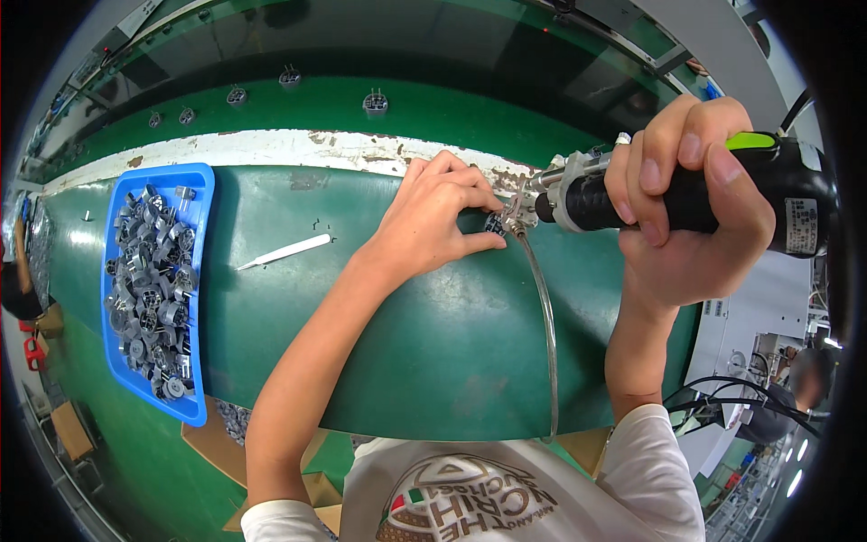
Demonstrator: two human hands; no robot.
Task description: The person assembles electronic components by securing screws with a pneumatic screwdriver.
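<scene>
My right hand (691, 212) is wrapped round a black power screwdriver (784, 194) with a green lever on top. The driver lies roughly level, its metal nose (524, 206) pointing left. From that nose a clear hose (549, 343) runs down over the bench's near edge. My left hand (429, 221) pinches a small dark plug-like part (494, 223) between thumb and fingers, right at the tip of the nose. Fingers and nose hide much of this part, so I cannot tell whether a screw is in it.
A blue tray (200, 370) heaped with grey plug-like parts (149, 298) stands on the left. White tweezers (287, 250) lie beside a few tiny dark bits. Beyond a chipped white ledge (343, 149), several parts (375, 102) sit on a green conveyor. Cardboard boxes (212, 452) stand below; other people are at both sides.
</scene>
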